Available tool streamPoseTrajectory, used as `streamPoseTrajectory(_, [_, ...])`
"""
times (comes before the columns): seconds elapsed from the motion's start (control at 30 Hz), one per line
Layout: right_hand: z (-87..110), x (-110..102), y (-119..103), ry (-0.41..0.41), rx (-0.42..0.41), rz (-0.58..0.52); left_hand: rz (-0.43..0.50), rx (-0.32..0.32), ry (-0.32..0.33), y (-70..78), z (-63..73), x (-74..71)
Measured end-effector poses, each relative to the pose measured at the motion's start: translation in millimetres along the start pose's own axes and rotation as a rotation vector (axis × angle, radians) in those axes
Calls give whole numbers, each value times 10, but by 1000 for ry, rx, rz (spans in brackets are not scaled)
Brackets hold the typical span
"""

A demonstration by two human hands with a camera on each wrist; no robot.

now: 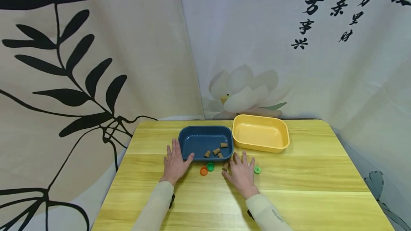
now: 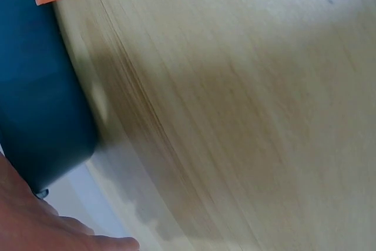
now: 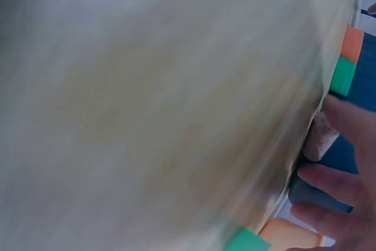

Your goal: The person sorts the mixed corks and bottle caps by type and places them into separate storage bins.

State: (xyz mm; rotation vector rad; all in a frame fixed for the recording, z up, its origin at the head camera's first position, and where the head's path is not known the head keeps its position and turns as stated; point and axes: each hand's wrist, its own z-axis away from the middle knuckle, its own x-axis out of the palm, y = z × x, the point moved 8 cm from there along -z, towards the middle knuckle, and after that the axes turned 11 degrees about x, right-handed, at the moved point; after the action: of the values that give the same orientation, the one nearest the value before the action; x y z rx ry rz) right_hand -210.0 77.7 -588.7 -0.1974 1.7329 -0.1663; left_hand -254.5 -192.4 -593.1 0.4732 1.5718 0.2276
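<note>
My left hand (image 1: 176,165), fingers straight and spread, rests at the front left corner of the blue tray (image 1: 205,129). Several corks (image 1: 216,151) lie inside that tray, toward its right half. Just outside its front right corner, a cork (image 1: 225,167) sits between the thumb and index finger of my right hand (image 1: 241,174). In the right wrist view the thumb overlaps this cork (image 3: 321,138), with the index finger close on its other side. The other fingers of that hand are extended and apart.
An orange cap (image 1: 203,170) and a green cap (image 1: 210,167) lie together before the blue tray. A light green cap (image 1: 257,169) is right of my right hand. The yellow tray (image 1: 260,147) stands behind it, beside the blue one, on the wooden table (image 1: 321,188).
</note>
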Motion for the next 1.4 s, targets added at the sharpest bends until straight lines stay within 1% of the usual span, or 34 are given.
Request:
streamPoseTrajectory(0.2, [-2,-4,-44,52,-20,8,-3,6,1,2,-2,15])
streamPoseTrajectory(0.5, [17,-21,-43,76,-42,5,6,1,4,-9,-7,13])
streamPoseTrajectory(0.63, [29,-63,-48,71,-45,1,13,-4,2,-12,-11,3])
streamPoseTrajectory(0.77, [46,-146,-55,71,-53,-21,4,-2,1,-16,-7,13])
streamPoseTrajectory(1.0, [76,-329,-29,135,-85,-23,7,-1,4,-19,-6,0])
streamPoseTrajectory(1.23, [69,-493,25,164,-67,-88,10,-2,2,-13,-14,9])
streamPoseTrajectory(1.4, [56,-588,32,221,-86,-110,9,-3,-3,-16,-11,13])
